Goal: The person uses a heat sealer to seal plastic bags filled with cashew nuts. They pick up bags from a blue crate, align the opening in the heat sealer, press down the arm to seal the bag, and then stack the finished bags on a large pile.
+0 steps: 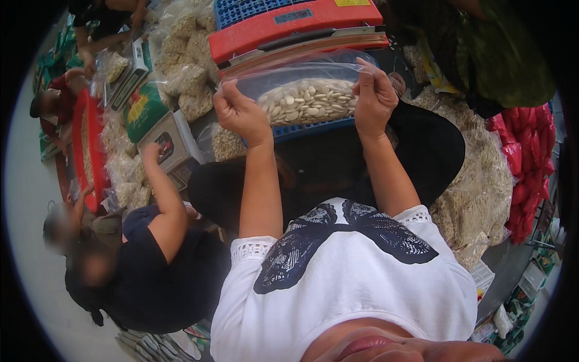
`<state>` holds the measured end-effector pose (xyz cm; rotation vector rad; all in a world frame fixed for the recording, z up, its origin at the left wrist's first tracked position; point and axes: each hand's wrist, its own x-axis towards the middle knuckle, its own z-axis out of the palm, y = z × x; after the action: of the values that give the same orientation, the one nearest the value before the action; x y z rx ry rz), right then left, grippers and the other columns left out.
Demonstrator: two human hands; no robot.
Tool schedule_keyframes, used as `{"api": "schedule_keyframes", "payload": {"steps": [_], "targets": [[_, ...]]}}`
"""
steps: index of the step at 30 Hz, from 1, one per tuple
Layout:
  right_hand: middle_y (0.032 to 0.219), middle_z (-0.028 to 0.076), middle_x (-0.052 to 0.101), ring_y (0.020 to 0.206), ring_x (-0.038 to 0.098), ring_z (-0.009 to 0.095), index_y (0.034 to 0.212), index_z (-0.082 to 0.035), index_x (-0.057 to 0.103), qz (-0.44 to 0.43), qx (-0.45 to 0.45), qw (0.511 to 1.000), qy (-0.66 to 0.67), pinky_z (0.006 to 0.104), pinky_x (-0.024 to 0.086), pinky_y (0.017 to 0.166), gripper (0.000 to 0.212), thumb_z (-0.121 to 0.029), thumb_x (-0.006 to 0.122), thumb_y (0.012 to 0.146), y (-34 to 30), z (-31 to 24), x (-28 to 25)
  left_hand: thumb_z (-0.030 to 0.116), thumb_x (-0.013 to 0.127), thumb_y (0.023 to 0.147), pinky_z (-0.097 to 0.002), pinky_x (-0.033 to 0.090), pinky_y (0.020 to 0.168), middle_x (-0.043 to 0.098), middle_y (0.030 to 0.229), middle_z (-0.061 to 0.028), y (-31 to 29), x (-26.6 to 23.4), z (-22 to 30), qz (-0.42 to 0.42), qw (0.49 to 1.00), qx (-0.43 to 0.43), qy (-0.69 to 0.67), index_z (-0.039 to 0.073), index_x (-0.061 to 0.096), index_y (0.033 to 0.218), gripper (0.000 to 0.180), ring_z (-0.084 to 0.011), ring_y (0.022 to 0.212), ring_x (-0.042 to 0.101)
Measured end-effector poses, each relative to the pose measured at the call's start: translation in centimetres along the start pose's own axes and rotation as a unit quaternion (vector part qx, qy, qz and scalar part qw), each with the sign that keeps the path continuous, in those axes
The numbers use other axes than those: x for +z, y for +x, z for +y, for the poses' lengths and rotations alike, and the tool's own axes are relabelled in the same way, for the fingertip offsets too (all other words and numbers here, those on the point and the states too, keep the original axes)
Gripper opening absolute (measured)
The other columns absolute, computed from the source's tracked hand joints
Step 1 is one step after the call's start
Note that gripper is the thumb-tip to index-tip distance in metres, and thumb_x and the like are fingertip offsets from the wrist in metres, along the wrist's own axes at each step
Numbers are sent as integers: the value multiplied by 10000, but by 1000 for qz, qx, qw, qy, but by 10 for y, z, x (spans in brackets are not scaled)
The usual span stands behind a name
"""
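Observation:
A clear plastic bag (306, 102) stretches between my hands, its lower part filled with pale, flat oval seeds that look like pumpkin seeds. My left hand (243, 113) pinches the bag's upper left corner. At the upper right corner, my right hand (375, 99) grips the film between thumb and fingers. Beyond the bag's top edge is a red bag sealer (295, 30) with a long bar along its near side. The film lies close to that bar; whether it touches cannot be made out. Part of a blue plastic crate (313, 128) shows under the bag.
Filled clear bags (187, 54) pile up at the far left, with more (464, 175) heaped at the right beside pink-red packages (528, 169). Left of me, a person (163, 241) reaches toward a scale (172, 142). Others work around a red tub (87, 151).

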<state>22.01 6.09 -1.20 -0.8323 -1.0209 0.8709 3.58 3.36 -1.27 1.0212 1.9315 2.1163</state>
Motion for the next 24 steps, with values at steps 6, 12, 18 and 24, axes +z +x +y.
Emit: {"api": "schedule_keyframes", "payload": {"steps": [6, 12, 18, 24], "targets": [[659, -19, 572, 510, 447, 46, 964, -20, 672, 128, 239, 959, 80, 188, 341, 463, 151, -148, 626, 898, 36, 71, -1, 180, 631, 888, -237, 396, 470, 620, 689, -39, 8, 39, -63, 3, 981, -193, -15, -24, 635, 827, 212, -81, 532, 517], [717, 41, 620, 524, 493, 82, 856, 22, 641, 182, 274, 944, 7, 220, 387, 469, 169, -124, 711, 808, 63, 137, 6, 94, 679, 820, -297, 468, 562, 652, 747, -98, 15, 64, -112, 94, 978, -174, 67, -30, 597, 812, 149, -168, 609, 582], [765, 161, 687, 685, 663, 227, 773, 67, 661, 192, 207, 932, -227, 327, 511, 706, 276, -167, 765, 669, 74, 154, 14, 101, 697, 779, -298, 460, 507, 646, 776, -100, 29, 58, -124, 138, 969, -153, 138, -3, 578, 800, 159, -169, 587, 585], [708, 152, 671, 614, 660, 222, 766, 73, 648, 187, 161, 938, -245, 305, 525, 602, 267, -174, 734, 707, 80, 158, 11, 132, 673, 817, -239, 474, 566, 662, 804, -102, 17, 38, -101, 16, 929, -358, -96, -14, 576, 879, 187, -117, 642, 620]]}}
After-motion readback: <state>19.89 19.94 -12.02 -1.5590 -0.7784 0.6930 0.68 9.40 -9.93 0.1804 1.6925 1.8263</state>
